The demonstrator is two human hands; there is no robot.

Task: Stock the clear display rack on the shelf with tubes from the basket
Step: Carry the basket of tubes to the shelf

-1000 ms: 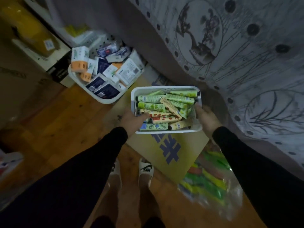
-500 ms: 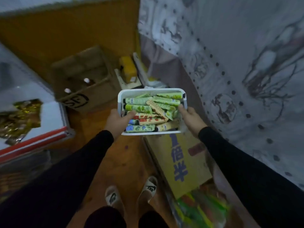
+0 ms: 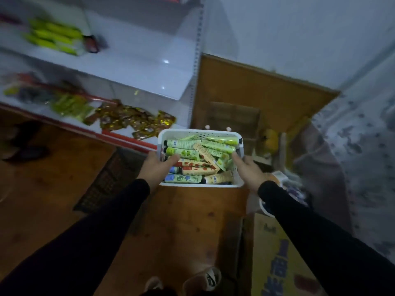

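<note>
View: looking down from head height past two dark-sleeved arms to a wooden floor, in dim light.
Basket: a white plastic basket (image 3: 200, 133) held level at about waist height, over the floor and just in front of the shelf's right end.
Left hand: the left hand (image 3: 157, 167) grips the basket's left rim, thumb hooked inside on the tubes, fingers hidden under the wall.
Right hand: the right hand (image 3: 249, 169) grips the right rim the same way, thumb inside.
Why held so: a grip on each side likely keeps the loose load level while it is carried.
Tubes: many tubes (image 3: 193, 154), mostly green with some red and cream, lie heaped flat and crisscrossed in the basket.
Shelf: a white shelf unit (image 3: 139, 67) stands ahead and to the left, with yellow-green packets (image 3: 53, 37) on an upper level and gold foil packets (image 3: 132, 118) on the lower level.
Display rack: no clear rack can be made out; the shelf area is blurred.
Task stage: judged as the carrying stage, with no tube yet taken out.
Nearby: a printed cardboard box (image 3: 282, 259) lies on the floor at the lower right.
</note>
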